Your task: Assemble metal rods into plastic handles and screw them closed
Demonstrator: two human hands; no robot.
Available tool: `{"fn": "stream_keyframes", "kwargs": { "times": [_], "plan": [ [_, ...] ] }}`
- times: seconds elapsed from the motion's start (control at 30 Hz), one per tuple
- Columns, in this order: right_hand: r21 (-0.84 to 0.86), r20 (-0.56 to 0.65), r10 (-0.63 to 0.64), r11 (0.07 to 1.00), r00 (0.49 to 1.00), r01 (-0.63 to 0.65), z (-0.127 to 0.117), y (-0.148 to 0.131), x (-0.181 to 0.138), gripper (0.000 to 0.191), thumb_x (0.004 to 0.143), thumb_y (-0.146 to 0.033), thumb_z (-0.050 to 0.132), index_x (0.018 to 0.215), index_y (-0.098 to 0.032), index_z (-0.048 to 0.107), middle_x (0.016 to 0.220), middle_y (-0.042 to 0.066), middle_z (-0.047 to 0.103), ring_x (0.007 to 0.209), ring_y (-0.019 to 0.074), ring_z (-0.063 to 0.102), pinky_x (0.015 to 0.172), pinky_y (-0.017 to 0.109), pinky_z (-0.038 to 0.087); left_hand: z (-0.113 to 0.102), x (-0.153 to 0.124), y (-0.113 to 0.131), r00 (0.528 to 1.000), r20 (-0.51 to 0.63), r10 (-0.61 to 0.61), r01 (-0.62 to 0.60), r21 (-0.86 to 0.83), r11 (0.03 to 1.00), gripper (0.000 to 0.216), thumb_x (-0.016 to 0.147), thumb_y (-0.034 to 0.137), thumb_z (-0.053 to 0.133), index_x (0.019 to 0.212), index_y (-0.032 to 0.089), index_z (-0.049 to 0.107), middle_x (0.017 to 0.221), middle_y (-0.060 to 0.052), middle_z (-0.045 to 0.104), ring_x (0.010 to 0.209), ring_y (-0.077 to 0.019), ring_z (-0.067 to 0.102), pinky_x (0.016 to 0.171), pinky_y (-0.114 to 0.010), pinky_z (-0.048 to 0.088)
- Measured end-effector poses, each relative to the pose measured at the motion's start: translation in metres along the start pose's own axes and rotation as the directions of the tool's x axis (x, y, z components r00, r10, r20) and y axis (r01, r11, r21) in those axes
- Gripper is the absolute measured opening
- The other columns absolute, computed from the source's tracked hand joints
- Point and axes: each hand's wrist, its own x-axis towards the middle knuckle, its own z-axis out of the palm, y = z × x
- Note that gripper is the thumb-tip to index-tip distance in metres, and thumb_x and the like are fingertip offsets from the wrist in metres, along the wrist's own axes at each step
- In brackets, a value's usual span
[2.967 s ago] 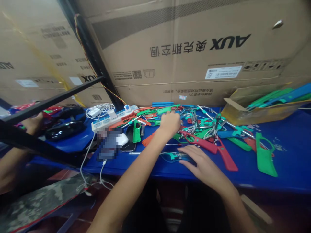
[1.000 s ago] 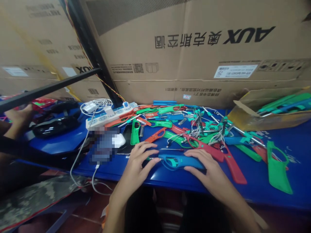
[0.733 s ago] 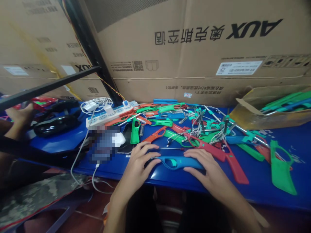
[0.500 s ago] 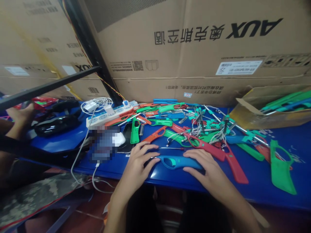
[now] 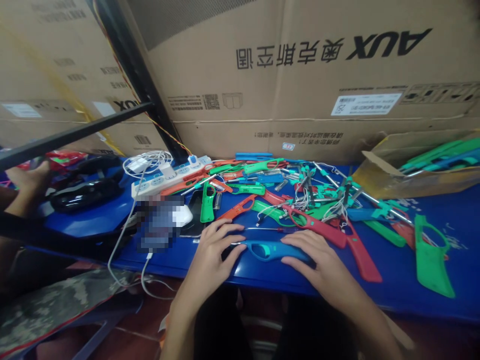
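Note:
A blue plastic handle shell [image 5: 268, 248] lies near the front edge of the blue table [image 5: 262, 272]. My left hand [image 5: 214, 250] curls round its left end, fingertips pinched where a thin metal tip sticks out. My right hand [image 5: 318, 260] lies over its right end and presses it down with fingers together. Just beyond the hands, a red handle shell [image 5: 318, 227] and a thin screwdriver-like rod [image 5: 268, 230] rest on the table.
A heap of red, green and blue shells, wires and metal tubes [image 5: 311, 197] fills the table's middle. Left are a power strip [image 5: 168, 176], a white case [image 5: 182, 216] and a black rack post [image 5: 131, 75]. An open carton [image 5: 408, 177] sits right. Another person's hand [image 5: 26, 180] is far left.
Three seconds ago my left hand reached into the heap; it has come back to the blue shell's left end. Over the last second both hands barely moved.

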Motion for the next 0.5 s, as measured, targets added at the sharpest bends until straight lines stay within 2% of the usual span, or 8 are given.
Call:
{"fn": "stream_keyframes", "kwargs": {
  "times": [0.33,0.5],
  "plan": [
    [0.007,0.023,0.012,1.000,1.000,-0.012,-0.0019,-0.0037,-0.0001,0.020,0.098,-0.040,0.064,0.115,-0.029,0.067,0.121,0.003,0.072,0.119,0.0254,0.063,0.106,0.049,0.049,-0.0004,0.0001,0.0010,1.000,0.026,-0.016,0.015,0.014,1.000,0.013,0.099,0.028,0.063,0.106,0.028,0.074,0.124,-0.005,0.073,0.127,-0.0288,0.055,0.106,-0.055,0.042],
    [0.004,0.040,0.031,0.999,0.999,-0.031,-0.0033,-0.0062,-0.0003,0.020,0.101,-0.041,0.059,0.116,-0.030,0.067,0.123,0.003,0.070,0.123,0.0249,0.061,0.107,0.048,0.049,-0.0031,0.0019,0.0019,0.998,0.050,-0.037,0.038,-0.023,0.999,0.024,0.099,0.031,0.063,0.122,0.029,0.069,0.128,-0.005,0.071,0.130,-0.0284,0.053,0.109,-0.055,0.041]
  ]
}}
